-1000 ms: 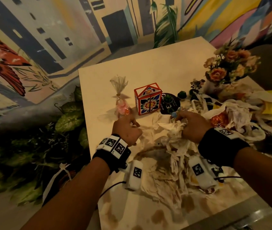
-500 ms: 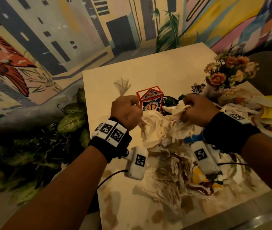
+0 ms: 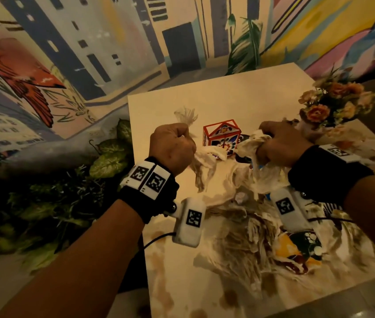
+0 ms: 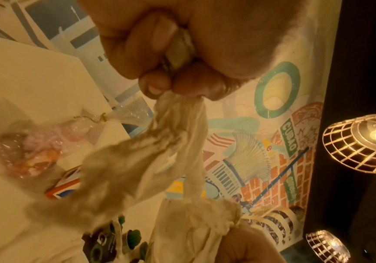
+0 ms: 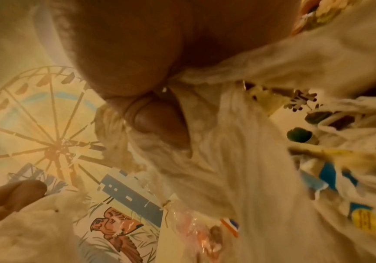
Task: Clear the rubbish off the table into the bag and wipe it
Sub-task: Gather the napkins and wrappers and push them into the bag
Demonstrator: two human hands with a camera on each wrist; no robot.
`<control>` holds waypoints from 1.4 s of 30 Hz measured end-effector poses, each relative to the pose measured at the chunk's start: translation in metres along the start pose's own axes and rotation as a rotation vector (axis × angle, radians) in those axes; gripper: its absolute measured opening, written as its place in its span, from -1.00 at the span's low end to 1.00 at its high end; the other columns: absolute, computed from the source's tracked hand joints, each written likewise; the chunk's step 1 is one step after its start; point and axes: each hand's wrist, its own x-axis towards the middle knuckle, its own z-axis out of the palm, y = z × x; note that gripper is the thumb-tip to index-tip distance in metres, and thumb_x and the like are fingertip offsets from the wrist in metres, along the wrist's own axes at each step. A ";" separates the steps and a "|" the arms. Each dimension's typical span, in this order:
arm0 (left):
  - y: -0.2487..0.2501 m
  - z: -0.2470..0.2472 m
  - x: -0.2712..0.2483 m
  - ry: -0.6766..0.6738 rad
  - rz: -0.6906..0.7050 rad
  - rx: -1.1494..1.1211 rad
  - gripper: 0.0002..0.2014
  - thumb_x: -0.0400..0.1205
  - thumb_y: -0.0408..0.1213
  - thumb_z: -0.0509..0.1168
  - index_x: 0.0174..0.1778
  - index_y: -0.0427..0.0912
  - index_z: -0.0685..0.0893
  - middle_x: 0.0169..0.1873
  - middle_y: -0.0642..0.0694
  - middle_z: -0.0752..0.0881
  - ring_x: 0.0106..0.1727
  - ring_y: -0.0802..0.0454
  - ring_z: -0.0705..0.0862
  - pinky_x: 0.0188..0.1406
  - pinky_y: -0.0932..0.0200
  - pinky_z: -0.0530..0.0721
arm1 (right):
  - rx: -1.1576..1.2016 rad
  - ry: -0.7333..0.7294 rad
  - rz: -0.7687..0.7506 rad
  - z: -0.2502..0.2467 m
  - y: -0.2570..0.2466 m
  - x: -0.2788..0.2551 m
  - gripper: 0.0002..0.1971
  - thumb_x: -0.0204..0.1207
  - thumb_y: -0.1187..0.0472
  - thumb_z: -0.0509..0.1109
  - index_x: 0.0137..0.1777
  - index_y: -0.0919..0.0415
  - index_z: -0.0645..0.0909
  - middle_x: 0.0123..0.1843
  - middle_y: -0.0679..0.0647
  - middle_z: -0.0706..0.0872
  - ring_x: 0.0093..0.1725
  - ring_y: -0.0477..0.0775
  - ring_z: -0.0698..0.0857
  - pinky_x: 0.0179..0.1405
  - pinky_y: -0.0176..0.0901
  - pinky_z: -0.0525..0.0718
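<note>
Left hand (image 3: pixel 174 146): we grip one bag (image 3: pixel 246 216) handle, fist clenched.
Right hand (image 3: pixel 278 146): clenched on the other handle.
Change: bag mouth lifted, handles pulled apart above the surface (image 3: pixel 175 278).
Meaning: we judge filling ready; stains unwiped.

Head view downward; wrist views close-up.

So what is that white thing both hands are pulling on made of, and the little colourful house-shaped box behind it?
The white bag, gripped by the left hand and the right hand, looks like thin plastic film: it bunches into soft, semi-translucent wrinkles and ropes where gripped. The house-shaped box looks like printed card or tin, with crisp flat panels, orange-red edges and floral patterns; which one, I cannot tell.
</note>
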 end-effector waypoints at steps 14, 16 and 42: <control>-0.088 -0.147 0.011 -0.007 -0.084 -0.072 -0.73 0.36 -0.78 0.27 -0.53 -0.37 0.53 -0.71 0.06 0.63 -0.66 0.25 0.55 -0.69 0.37 0.48 | 0.084 -0.140 -0.144 0.103 -0.097 -0.001 -0.66 -0.01 0.49 0.44 -0.23 0.23 0.52 -0.30 0.09 0.55 -0.28 0.09 0.55 -0.41 0.01 0.58; -0.114 -0.174 0.011 0.029 -0.083 0.019 -0.73 0.24 -0.57 0.34 -0.67 -0.12 0.55 -0.69 0.11 0.63 -0.52 0.06 0.60 -0.54 0.29 0.52 | 0.063 -0.162 -0.171 0.130 -0.117 -0.006 -0.69 -0.02 0.48 0.44 -0.25 0.30 0.52 -0.31 0.12 0.52 -0.27 0.05 0.50 -0.37 -0.05 0.51; -0.401 -0.288 -0.059 0.035 -0.850 0.314 -0.82 0.43 -0.53 0.22 -0.39 -0.23 0.37 -0.43 -0.14 0.34 -0.46 0.00 0.29 -0.58 0.25 0.27 | 0.145 -0.454 0.291 0.492 -0.117 0.017 -0.54 0.15 0.45 0.49 0.11 0.31 0.64 0.06 0.23 0.71 -0.14 0.07 0.59 -0.39 -0.24 0.55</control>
